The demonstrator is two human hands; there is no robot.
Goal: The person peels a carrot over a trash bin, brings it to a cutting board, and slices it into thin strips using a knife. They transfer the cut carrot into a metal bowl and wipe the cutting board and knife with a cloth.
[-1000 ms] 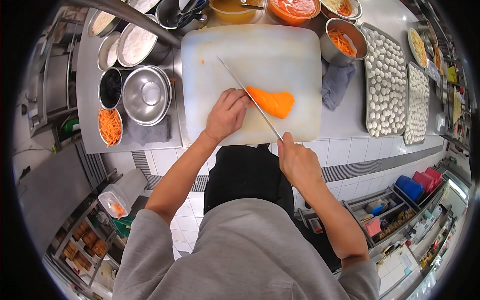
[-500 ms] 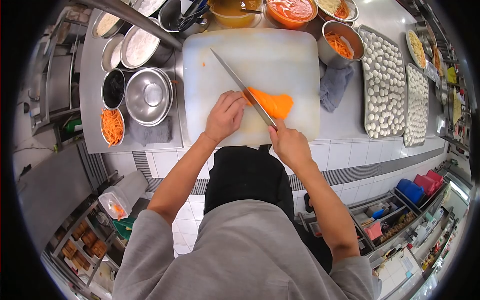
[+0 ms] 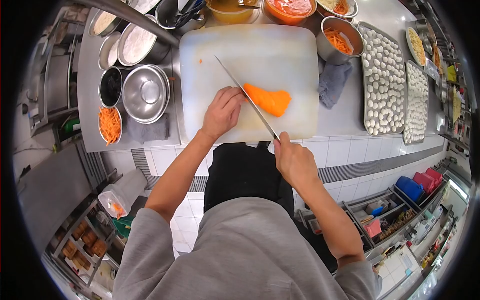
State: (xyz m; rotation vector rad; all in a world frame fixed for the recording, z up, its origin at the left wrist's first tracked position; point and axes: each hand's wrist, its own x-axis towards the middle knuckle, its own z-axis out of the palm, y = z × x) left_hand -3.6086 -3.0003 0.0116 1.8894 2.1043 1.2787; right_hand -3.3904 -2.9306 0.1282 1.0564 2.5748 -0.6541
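A long knife (image 3: 247, 97) lies diagonally over the white cutting board (image 3: 215, 45), its tip toward the back left. My right hand (image 3: 295, 159) is closed round its handle at the board's front edge. Right of the blade is a peeled orange carrot piece (image 3: 270, 101), its narrow end against the blade. My left hand (image 3: 222, 113) has its fingers bent and pressed together at the left side of the blade, near the carrot's narrow end. What those fingertips hold, if anything, is hidden. A small orange scrap (image 3: 200, 61) is at the board's upper left.
Nested steel bowls (image 3: 145, 94), a bowl of shredded carrot (image 3: 110, 125) and a grey cloth (image 3: 148, 129) are left of the board. On the right are a steel pot (image 3: 326, 49), another cloth (image 3: 334, 82) and trays of white balls (image 3: 384, 80). Sauce tubs (image 3: 290, 11) stand behind.
Since half a second ago, my right hand and the knife's handle have moved slightly toward me and right. The carrot piece stays beside the blade, and my left hand remains near it.
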